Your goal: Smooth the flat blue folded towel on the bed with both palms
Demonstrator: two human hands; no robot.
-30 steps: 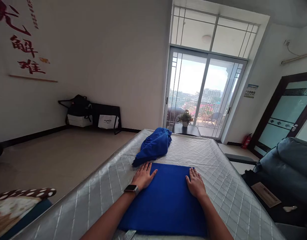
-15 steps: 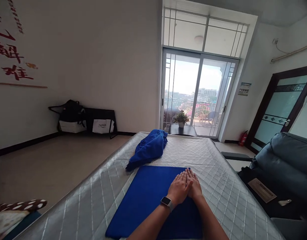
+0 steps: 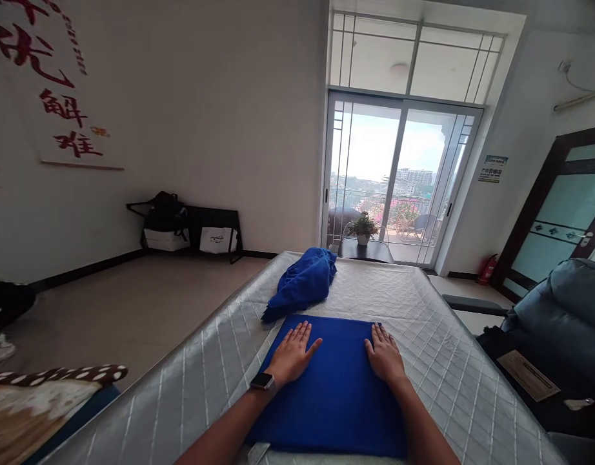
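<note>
A flat folded blue cloth (image 3: 339, 394) lies on the quilted silver mattress (image 3: 423, 323) in front of me. My left hand (image 3: 293, 354), with a watch at the wrist, rests flat on the cloth's far left part, fingers spread. My right hand (image 3: 384, 354) lies flat on its far right corner, fingers stretched out. Both hands hold nothing. A crumpled blue cloth (image 3: 302, 282) sits heaped just beyond the flat one, apart from my hands.
A dark sofa (image 3: 563, 310) with a brown card (image 3: 528, 374) stands at the right. A spotted cushion (image 3: 50, 394) is at the lower left. Bags (image 3: 191, 229) line the far wall. A potted plant (image 3: 363, 227) stands before the glass balcony door (image 3: 399, 181).
Half a second ago my left hand lay beside my right at the cloth's right side; it has since slid left across the cloth. The right hand stayed put.
</note>
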